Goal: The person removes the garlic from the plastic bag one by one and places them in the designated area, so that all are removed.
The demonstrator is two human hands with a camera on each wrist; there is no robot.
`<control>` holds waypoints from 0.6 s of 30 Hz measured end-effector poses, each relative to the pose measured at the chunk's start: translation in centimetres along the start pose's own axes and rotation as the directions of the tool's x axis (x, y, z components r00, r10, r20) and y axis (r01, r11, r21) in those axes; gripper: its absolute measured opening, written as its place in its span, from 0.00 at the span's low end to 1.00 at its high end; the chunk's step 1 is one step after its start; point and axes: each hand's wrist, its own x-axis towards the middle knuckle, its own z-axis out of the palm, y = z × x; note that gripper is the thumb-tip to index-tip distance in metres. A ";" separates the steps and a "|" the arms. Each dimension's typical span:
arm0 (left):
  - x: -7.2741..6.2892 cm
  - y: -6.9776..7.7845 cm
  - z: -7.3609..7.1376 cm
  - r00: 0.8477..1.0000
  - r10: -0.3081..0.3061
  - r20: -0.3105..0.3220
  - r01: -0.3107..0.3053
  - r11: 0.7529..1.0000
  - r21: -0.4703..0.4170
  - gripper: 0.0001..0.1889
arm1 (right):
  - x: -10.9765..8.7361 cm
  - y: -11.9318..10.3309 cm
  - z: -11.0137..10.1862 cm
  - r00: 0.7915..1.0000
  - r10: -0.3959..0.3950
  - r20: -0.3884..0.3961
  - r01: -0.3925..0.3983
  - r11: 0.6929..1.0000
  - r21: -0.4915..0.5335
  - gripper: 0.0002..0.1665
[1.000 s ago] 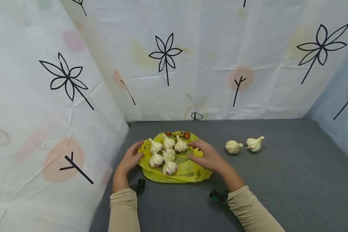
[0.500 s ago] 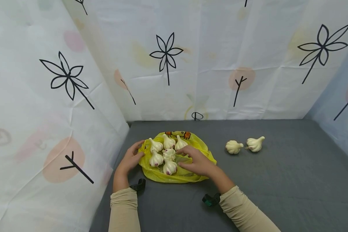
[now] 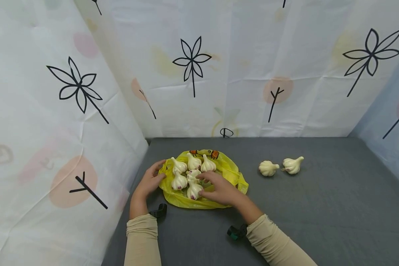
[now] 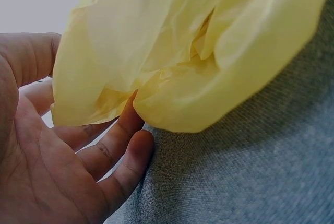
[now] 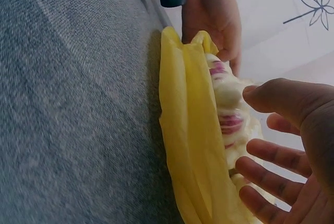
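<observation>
A yellow plastic bag lies spread on the grey cloth, with several white garlic bulbs on it, some marked purple. My left hand touches the bag's left edge. In the left wrist view, its loosely extended fingers lie against the yellow plastic. Over the right part of the bag is my right hand, thumb and fingers spread around nothing. Its fingertips reach right to the front bulb and the middle bulb. The right wrist view shows its palm facing the row of bulbs.
Two more garlic bulbs lie apart to the right, one rounder bulb beside another with a longer stem. The grey cloth extends right and forward. White printed sheets stand behind and at the sides.
My right hand has moved left over the bag, from its right side to the front and middle bulbs. The bag's right edge has spread out slightly. My left hand stays at the left edge.
</observation>
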 end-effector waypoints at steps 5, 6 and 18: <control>0.0 -0.1 -0.1 1.000 0.000 -0.003 0.000 1.000 0.004 0.33 | 0.2 -0.2 0.3 1.000 0.002 0.002 -0.001 0.999 -0.047 0.31; 0.0 -0.1 -0.1 1.000 -0.001 -0.005 0.001 1.000 0.007 0.33 | 0.2 -0.3 0.4 1.000 0.001 0.002 -0.001 0.998 -0.056 0.31; -0.1 0.1 0.1 1.000 0.000 -0.010 0.001 1.000 0.013 0.32 | 0.2 -0.6 0.9 1.000 -0.006 -0.007 0.005 0.993 -0.117 0.29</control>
